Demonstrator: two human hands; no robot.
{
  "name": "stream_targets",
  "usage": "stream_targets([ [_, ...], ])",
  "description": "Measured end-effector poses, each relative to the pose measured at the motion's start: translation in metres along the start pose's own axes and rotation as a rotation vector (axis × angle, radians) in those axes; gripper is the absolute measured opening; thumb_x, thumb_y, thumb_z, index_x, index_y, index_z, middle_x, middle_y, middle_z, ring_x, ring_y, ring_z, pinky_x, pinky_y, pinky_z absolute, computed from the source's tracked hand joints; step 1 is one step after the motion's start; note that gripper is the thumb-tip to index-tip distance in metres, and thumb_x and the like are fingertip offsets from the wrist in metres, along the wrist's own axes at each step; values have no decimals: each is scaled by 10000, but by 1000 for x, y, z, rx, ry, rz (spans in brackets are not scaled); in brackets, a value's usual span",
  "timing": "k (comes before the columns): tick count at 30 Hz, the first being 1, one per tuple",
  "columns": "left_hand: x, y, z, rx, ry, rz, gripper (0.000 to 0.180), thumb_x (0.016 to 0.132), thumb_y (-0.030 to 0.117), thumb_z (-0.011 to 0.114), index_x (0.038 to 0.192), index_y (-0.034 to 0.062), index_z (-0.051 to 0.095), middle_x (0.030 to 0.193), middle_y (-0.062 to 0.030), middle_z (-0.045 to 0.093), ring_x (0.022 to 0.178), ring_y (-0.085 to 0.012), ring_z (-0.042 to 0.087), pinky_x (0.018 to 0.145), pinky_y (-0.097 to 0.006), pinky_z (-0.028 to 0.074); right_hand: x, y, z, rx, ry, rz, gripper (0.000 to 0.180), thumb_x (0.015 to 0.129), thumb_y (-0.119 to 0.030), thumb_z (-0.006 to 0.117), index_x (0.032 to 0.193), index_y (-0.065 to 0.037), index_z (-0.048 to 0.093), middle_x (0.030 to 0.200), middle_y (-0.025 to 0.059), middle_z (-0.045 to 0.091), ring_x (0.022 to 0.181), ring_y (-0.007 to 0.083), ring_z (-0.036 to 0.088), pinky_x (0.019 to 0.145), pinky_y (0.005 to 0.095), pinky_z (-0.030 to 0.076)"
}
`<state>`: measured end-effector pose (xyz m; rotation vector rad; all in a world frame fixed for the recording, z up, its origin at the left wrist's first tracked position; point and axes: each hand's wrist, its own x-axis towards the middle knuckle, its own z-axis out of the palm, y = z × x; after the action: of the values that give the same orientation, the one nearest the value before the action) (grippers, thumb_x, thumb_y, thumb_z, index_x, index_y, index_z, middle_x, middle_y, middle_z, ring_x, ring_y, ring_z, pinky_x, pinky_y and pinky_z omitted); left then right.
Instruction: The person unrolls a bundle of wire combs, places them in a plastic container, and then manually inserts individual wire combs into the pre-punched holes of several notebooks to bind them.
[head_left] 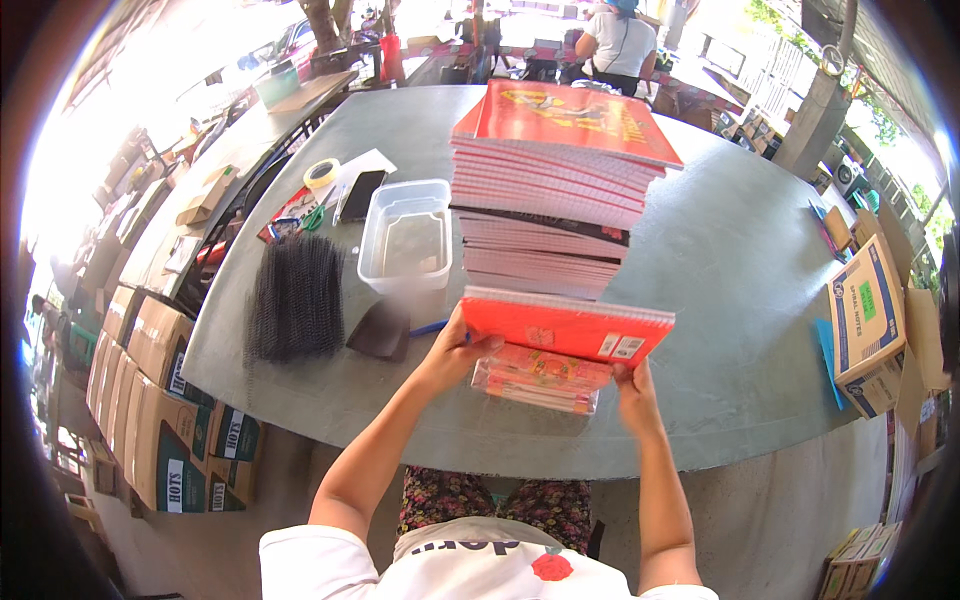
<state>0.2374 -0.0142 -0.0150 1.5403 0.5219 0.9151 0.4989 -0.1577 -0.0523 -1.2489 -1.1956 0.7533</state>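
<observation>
A red spiral notebook (570,325) is held up between my two hands, its barcode side showing. My left hand (465,345) grips its left edge, thumb on the cover. At its lower right corner my right hand (630,385) is closed on it. Below the notebook lies a low stack of plastic-wrapped notebooks (540,385), partly hidden. Just behind rises a tall stack of notebooks (545,185) with red covers and one dark layer midway. A clear plastic tub (405,235) stands left of that stack. A blue pen (430,328) lies by my left hand.
On the grey table (740,300), black spiral binding coils (295,300) lie at the left, near a dark flat piece (380,332), tape roll (321,173), green scissors (313,218) and phone (362,195). An open carton (868,320) sits right; cartons (170,430) stack left. A person (620,45) is beyond.
</observation>
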Motion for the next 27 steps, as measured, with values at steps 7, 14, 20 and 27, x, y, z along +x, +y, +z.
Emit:
stream_targets([
  [7,-18,57,-57,672,18,0,461,800,206,658,1190,41,476,1063,-130,522,918,-232,544,803,-364,438,13,-141,3,-583,320,-570,563,781,-156,639,1275,-19,406,1299,149,421,1180,257,417,995,378,321],
  [14,-70,61,-199,1532,766,-631,465,763,425,608,962,10,549,946,-206,597,856,-349,616,732,-431,493,50,-171,109,-965,29,-644,362,755,-158,660,1087,-42,575,1030,101,566,977,282,524,844,391,409],
  [20,-103,74,-240,1421,870,-467,344,854,350,498,942,17,513,964,-209,589,861,-402,593,745,-463,481,56,-131,111,-1040,120,-795,190,795,-179,614,959,-85,596,836,40,551,778,230,528,702,364,387],
  [27,-242,32,-313,1417,861,-924,353,876,336,488,925,4,596,970,-225,590,930,-372,576,803,-443,461,61,-101,89,-987,209,-941,185,860,-188,542,1003,-75,574,875,61,571,785,243,537,710,381,377],
])
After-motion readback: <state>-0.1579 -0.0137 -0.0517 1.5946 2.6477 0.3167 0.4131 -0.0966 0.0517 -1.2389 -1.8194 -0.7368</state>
